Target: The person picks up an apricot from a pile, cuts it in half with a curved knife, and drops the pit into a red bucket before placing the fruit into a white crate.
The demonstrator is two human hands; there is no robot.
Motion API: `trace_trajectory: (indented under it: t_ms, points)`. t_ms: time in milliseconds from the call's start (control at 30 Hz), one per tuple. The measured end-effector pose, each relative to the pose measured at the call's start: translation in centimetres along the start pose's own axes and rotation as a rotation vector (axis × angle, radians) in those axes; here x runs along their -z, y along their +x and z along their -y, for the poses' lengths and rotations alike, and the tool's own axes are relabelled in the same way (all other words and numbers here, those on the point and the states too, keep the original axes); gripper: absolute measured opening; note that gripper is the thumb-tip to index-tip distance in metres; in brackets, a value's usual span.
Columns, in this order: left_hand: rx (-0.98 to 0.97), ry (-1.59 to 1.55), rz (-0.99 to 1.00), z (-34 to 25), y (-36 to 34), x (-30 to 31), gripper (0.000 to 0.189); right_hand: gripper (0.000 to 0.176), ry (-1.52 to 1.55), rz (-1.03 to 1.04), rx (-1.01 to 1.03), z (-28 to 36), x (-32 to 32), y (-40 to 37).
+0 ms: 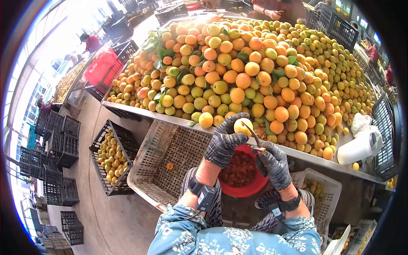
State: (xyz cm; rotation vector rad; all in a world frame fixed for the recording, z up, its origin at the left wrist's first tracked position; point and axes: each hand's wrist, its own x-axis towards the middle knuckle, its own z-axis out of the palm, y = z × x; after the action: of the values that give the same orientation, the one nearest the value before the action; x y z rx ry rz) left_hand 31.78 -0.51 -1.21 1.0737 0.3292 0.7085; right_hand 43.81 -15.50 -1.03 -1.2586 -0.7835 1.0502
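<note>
Hands, left to right, as I view them remotely through the head camera:
- Left hand [225, 142], gloved: fingers curled closed around the held fruit [241, 126], parted only by its width. The fruit sits pale face up, just above the front edge of the worktop [172, 118].
- Curved tool [258, 148]: its thin strip lies across the fruit's right side; whether it bites, I cannot tell.
- Right hand [274, 163], gloved: fingers closed on the tool's handle.

Handling, in my judgement: a steady fruit, short shallow strokes, left fingertips clear of the edge; the fruit turned rather than the tool forced. Juice may make the grip slippery.

Containers, left to right:
- Black crates [54, 144], stacked on the floor; contents too small to make out.
- Black crate [97, 159]: well filled with yellow-orange fruit.
- Large pale crate [138, 168]: one orange round piece visible on its slotted base.
- Red basin [233, 192], below the hands: reddish-brown pieces, kind unclear.
- Smaller pale crate [333, 187], partly hidden: yellow fruit inside.
- White jug [357, 148], tipped over at the worktop's right; contents hidden.

Behind all: the fruit heap [238, 80], orange to green, with leaves, spread over the worktop.
</note>
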Motion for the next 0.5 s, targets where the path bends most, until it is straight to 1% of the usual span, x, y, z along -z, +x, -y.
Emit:
trace_trajectory:
  t_ms: [133, 200, 367, 500]
  points:
    - [-0.008, 0.022, 0.014, 0.13, 0.08, -0.06, 0.061, 0.033, -0.028, -0.015, -0.015, -0.08, -0.27, -0.22]
    - [-0.016, 0.031, 0.017, 0.14, 0.12, 0.09, 0.064, 0.026, 0.018, -0.053, -0.027, 0.28, -0.59, -0.42]
    - [-0.053, 0.097, -0.012, -0.48, 0.01, -0.52, 0.07, 0.026, -0.016, -0.049, -0.024, -0.26, -0.35, -0.21]
    - [0.021, 0.073, -0.021, -0.78, -0.2, -0.59, 0.067, 0.026, 0.008, -0.048, -0.04, -0.35, -0.47, -0.19]
